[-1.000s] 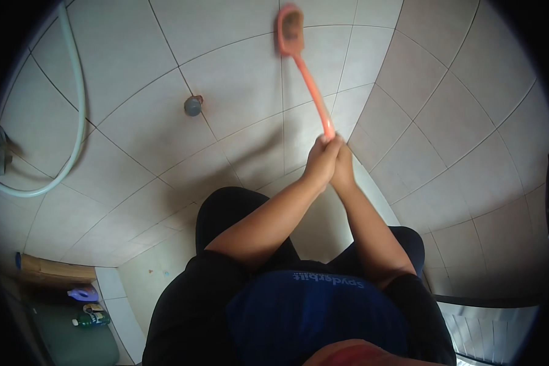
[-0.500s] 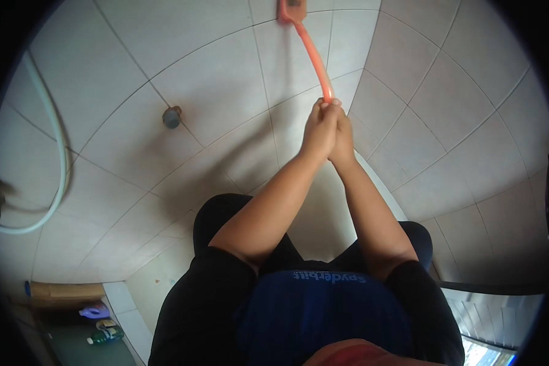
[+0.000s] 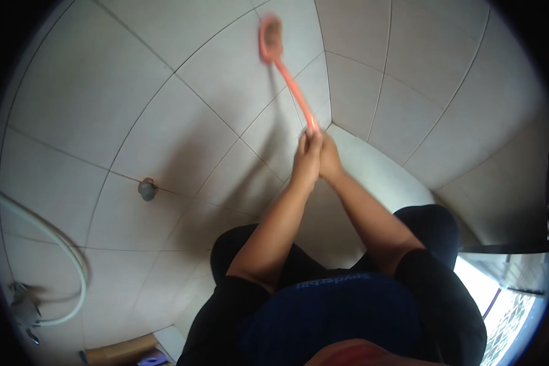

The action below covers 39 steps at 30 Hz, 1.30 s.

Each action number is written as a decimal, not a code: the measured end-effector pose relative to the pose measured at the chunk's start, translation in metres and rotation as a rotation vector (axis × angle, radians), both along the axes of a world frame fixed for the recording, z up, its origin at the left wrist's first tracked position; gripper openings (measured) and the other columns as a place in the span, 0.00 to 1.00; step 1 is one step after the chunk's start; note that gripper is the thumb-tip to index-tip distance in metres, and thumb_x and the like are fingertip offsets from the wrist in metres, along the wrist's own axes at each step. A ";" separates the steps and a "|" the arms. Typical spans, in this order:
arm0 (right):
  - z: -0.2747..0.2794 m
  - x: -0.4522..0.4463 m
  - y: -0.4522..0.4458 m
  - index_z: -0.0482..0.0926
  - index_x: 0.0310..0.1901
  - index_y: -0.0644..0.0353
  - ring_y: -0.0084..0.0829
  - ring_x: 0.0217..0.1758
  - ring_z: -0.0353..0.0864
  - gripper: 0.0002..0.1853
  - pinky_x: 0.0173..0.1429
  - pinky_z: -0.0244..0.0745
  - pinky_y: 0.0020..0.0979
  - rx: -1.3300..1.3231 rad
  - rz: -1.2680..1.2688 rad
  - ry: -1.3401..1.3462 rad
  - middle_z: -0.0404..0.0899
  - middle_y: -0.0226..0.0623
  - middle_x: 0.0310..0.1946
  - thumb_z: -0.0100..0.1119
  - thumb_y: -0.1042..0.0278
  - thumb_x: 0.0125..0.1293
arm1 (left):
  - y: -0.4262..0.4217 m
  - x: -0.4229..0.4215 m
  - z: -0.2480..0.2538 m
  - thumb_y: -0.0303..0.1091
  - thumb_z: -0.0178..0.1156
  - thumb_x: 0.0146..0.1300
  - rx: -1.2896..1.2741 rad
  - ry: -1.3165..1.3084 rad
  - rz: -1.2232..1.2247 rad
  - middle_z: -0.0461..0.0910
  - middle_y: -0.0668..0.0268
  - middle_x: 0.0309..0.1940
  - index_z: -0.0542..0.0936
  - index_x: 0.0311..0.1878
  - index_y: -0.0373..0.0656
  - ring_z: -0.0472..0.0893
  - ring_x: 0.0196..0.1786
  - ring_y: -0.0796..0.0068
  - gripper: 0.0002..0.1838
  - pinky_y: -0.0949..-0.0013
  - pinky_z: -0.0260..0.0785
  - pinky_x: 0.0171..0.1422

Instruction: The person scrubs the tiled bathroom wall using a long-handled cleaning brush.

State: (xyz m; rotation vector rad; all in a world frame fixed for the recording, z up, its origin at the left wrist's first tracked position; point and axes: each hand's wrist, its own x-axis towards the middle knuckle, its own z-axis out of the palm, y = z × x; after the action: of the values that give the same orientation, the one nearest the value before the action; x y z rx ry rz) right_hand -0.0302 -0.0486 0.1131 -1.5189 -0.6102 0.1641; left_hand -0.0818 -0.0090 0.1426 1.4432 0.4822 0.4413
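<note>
Item: one long-handled brush [image 3: 296, 90], orange-pink, its head blurred. Position: beyond the fingertips, forward of the person, the head in front of the tiled wall [image 3: 189, 131]. Whether the head touches the tile cannot be told. Long axis: runs from the grip away from the body, leaning toward the person's left.

Left hand [image 3: 307, 160]: curled round the near end of the handle, no gap showing – it lies on the side toward which the head leans. Right hand [image 3: 329, 160]: pressed against the left at the same end, fingers folded in (mostly hidden behind the left), apparently on the handle too. Neither is clearly nearer the brush head.

Also present: a grey wall fitting [image 3: 147, 189], left of the hands and well apart; a pale hose [image 3: 52, 230], farther left.
</note>
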 end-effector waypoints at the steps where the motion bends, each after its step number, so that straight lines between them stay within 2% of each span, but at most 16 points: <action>1: 0.040 0.002 -0.004 0.71 0.33 0.65 0.32 0.27 0.71 0.16 0.34 0.67 0.32 0.019 0.045 0.126 0.74 0.42 0.23 0.45 0.58 0.61 | -0.001 0.001 0.029 0.52 0.41 0.63 0.018 -0.078 -0.050 0.66 0.59 0.51 0.61 0.57 0.37 0.64 0.55 0.69 0.28 0.69 0.54 0.59; 5: -0.003 0.018 0.006 0.71 0.32 0.65 0.32 0.26 0.71 0.17 0.33 0.67 0.32 0.073 -0.015 0.040 0.74 0.42 0.22 0.47 0.56 0.60 | 0.000 0.013 0.005 0.55 0.39 0.63 0.191 0.082 -0.017 0.63 0.55 0.54 0.58 0.59 0.37 0.62 0.58 0.65 0.31 0.68 0.52 0.61; 6: -0.040 0.015 0.008 0.72 0.31 0.64 0.32 0.26 0.71 0.17 0.32 0.67 0.32 0.070 -0.062 0.115 0.74 0.42 0.22 0.47 0.55 0.60 | 0.006 0.016 -0.031 0.60 0.36 0.60 0.223 0.137 -0.066 0.64 0.46 0.53 0.58 0.60 0.41 0.65 0.57 0.53 0.35 0.63 0.58 0.58; 7: -0.068 0.006 0.003 0.72 0.30 0.63 0.31 0.25 0.71 0.18 0.32 0.67 0.32 0.069 -0.109 0.195 0.74 0.42 0.21 0.47 0.54 0.60 | 0.009 0.016 -0.075 0.64 0.34 0.58 0.268 0.244 -0.083 0.65 0.47 0.52 0.58 0.60 0.40 0.67 0.55 0.54 0.38 0.63 0.58 0.57; 9: -0.091 -0.009 -0.019 0.73 0.29 0.62 0.30 0.25 0.71 0.19 0.31 0.67 0.32 -0.317 0.083 0.553 0.74 0.41 0.21 0.46 0.52 0.60 | 0.001 -0.002 -0.108 0.69 0.34 0.55 -0.235 0.543 -0.349 0.69 0.52 0.48 0.61 0.57 0.37 0.70 0.51 0.59 0.42 0.61 0.64 0.51; 12: -0.090 0.006 -0.015 0.73 0.29 0.62 0.28 0.25 0.71 0.20 0.31 0.67 0.31 -0.282 0.105 0.653 0.74 0.39 0.21 0.44 0.51 0.61 | 0.006 -0.004 -0.178 0.67 0.36 0.56 -0.051 0.559 -0.185 0.73 0.55 0.40 0.66 0.52 0.37 0.75 0.42 0.63 0.39 0.63 0.69 0.41; 18: 0.012 0.024 0.010 0.71 0.28 0.63 0.25 0.25 0.67 0.21 0.31 0.66 0.28 0.334 0.052 0.878 0.71 0.34 0.21 0.40 0.50 0.63 | 0.007 0.020 -0.007 0.53 0.41 0.61 0.141 0.173 -0.089 0.65 0.55 0.53 0.60 0.60 0.39 0.68 0.54 0.65 0.31 0.69 0.65 0.49; 20: 0.051 0.026 0.007 0.71 0.28 0.62 0.24 0.25 0.66 0.22 0.33 0.65 0.28 0.280 0.173 0.457 0.70 0.34 0.21 0.39 0.49 0.64 | -0.005 0.016 0.039 0.51 0.41 0.62 0.361 -0.157 -0.003 0.66 0.55 0.52 0.59 0.61 0.40 0.68 0.53 0.65 0.30 0.69 0.65 0.49; 22: 0.050 0.031 0.011 0.69 0.28 0.59 0.23 0.23 0.66 0.22 0.29 0.65 0.26 0.264 0.192 0.434 0.70 0.33 0.21 0.37 0.48 0.64 | -0.009 0.013 0.058 0.51 0.40 0.62 0.385 -0.176 -0.012 0.66 0.55 0.53 0.59 0.61 0.40 0.68 0.54 0.66 0.29 0.70 0.65 0.50; 24: 0.030 0.028 0.012 0.68 0.29 0.57 0.22 0.20 0.66 0.21 0.25 0.65 0.25 0.258 0.207 0.422 0.69 0.32 0.20 0.35 0.47 0.65 | -0.008 0.011 0.047 0.51 0.39 0.62 0.416 -0.184 -0.028 0.66 0.55 0.53 0.59 0.61 0.41 0.67 0.54 0.66 0.29 0.70 0.65 0.50; 27: -0.046 0.023 0.007 0.70 0.29 0.64 0.26 0.25 0.67 0.24 0.34 0.66 0.30 0.131 0.004 0.540 0.71 0.36 0.22 0.37 0.47 0.64 | 0.010 0.020 -0.052 0.52 0.38 0.62 0.119 0.275 -0.122 0.67 0.55 0.52 0.60 0.60 0.42 0.69 0.53 0.66 0.29 0.70 0.67 0.46; 29: -0.072 0.013 -0.004 0.70 0.29 0.63 0.27 0.24 0.68 0.25 0.31 0.66 0.31 -0.059 -0.002 1.002 0.70 0.36 0.21 0.36 0.46 0.64 | 0.014 0.016 -0.116 0.54 0.38 0.62 0.206 0.329 -0.137 0.70 0.56 0.48 0.62 0.60 0.43 0.75 0.41 0.70 0.29 0.72 0.69 0.33; 33: -0.010 0.016 -0.010 0.68 0.27 0.59 0.26 0.20 0.65 0.23 0.25 0.64 0.30 0.206 0.145 0.938 0.68 0.33 0.19 0.37 0.45 0.63 | -0.008 0.016 -0.019 0.54 0.38 0.62 0.144 0.253 -0.096 0.74 0.57 0.36 0.61 0.60 0.41 0.74 0.23 0.75 0.30 0.75 0.62 0.17; 36: 0.043 0.031 -0.002 0.68 0.27 0.60 0.24 0.20 0.64 0.24 0.25 0.64 0.30 0.285 0.178 0.733 0.68 0.33 0.19 0.37 0.45 0.63 | 0.005 0.032 0.008 0.53 0.35 0.63 0.474 -0.213 -0.064 0.73 0.53 0.35 0.58 0.60 0.36 0.76 0.29 0.70 0.31 0.74 0.67 0.23; 37: 0.064 0.034 -0.004 0.67 0.27 0.58 0.24 0.20 0.64 0.24 0.24 0.64 0.29 0.261 0.241 0.647 0.67 0.32 0.18 0.36 0.44 0.63 | -0.009 0.034 0.042 0.53 0.35 0.63 0.473 -0.214 -0.063 0.73 0.53 0.35 0.58 0.60 0.36 0.76 0.29 0.70 0.31 0.74 0.67 0.23; 39: 0.071 0.038 -0.008 0.67 0.26 0.57 0.23 0.19 0.64 0.24 0.23 0.64 0.28 0.244 0.299 0.561 0.66 0.31 0.18 0.35 0.42 0.63 | -0.043 0.033 0.110 0.51 0.33 0.64 0.148 0.233 0.077 0.65 0.53 0.51 0.55 0.62 0.37 0.68 0.50 0.65 0.31 0.69 0.61 0.49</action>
State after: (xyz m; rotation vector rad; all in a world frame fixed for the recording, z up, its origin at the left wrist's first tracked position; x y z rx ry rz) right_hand 0.0076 -0.0561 0.1842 -1.0703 -0.3821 0.6949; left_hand -0.0487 -0.0523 0.2528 1.6327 0.7054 0.3781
